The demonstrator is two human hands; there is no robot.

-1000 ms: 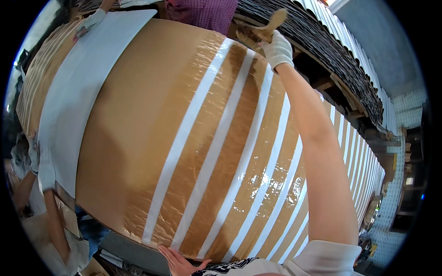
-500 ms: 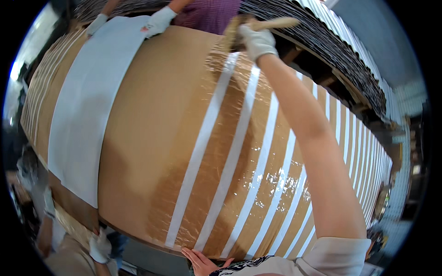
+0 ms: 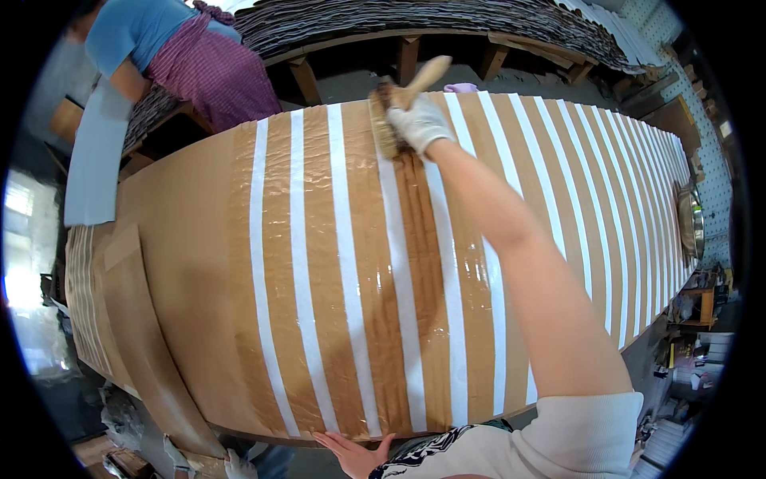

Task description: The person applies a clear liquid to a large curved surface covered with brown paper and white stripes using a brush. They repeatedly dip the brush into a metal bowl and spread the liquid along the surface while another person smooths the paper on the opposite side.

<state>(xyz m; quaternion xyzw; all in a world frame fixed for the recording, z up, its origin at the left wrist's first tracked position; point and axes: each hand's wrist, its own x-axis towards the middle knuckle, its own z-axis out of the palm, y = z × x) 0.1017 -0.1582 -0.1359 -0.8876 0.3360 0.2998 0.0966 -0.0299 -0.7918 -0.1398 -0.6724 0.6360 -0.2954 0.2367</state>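
Note:
My right hand [image 3: 420, 126], in a white glove, grips a wide brush [image 3: 429, 74] with a pale wooden handle. The bristles press on the brown paper sheet [image 3: 182, 263] near its far edge, over a white strip [image 3: 408, 335]. Several such white strips run across the brown surface, which looks wet and glossy around the brush. A darker brown streak trails from the bristles toward me. My bare left hand [image 3: 355, 455] rests at the near edge of the sheet, thumb and fingers apart, holding nothing.
Past the far edge, a person in a blue top [image 3: 144, 36] bends over a long white sheet [image 3: 100, 152]. At the near left, another person's gloved hands [image 3: 239, 465] are at a curled brown sheet [image 3: 148, 319]. Stacked dark sheets [image 3: 447, 22] lie behind; a metal bowl [image 3: 692, 222] sits far right.
The view has shifted. My right hand keeps the brush near the far edge, now over another strip. The far person has turned away and lifted the white sheet off the brown surface.

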